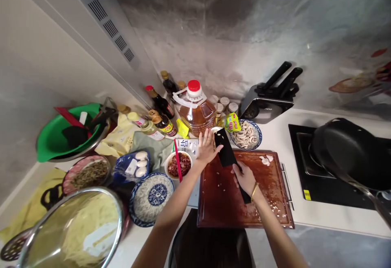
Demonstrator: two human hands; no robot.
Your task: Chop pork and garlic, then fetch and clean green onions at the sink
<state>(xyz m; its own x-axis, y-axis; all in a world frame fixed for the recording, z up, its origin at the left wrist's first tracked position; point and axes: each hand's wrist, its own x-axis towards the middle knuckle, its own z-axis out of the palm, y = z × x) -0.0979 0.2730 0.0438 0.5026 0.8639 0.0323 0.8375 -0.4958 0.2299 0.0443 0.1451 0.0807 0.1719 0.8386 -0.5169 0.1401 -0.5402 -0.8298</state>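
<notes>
My right hand point(244, 177) grips the handle of a black cleaver point(225, 152), its blade over the far left part of a brown cutting board point(224, 203). Small pale bits lie on the blade's far end, at a small white bowl point(216, 129) partly hidden by it. My left hand point(207, 148), fingers stretched and spread, is just left of the blade; I cannot tell whether they touch. A few white pieces point(266, 160) and scattered crumbs lie on the board. Left of my left hand stands a bowl of dark red minced meat point(180, 165) with red chopsticks point(177, 158) in it.
Behind the board are a bowl of sliced mushrooms point(246, 135), an oil jug point(197, 111) and a knife block point(264, 105). A black pan point(351, 150) sits on the stove at right. Left are a patterned plate point(137, 211), a packet of mushrooms point(122, 166) and a large bowl point(114, 239).
</notes>
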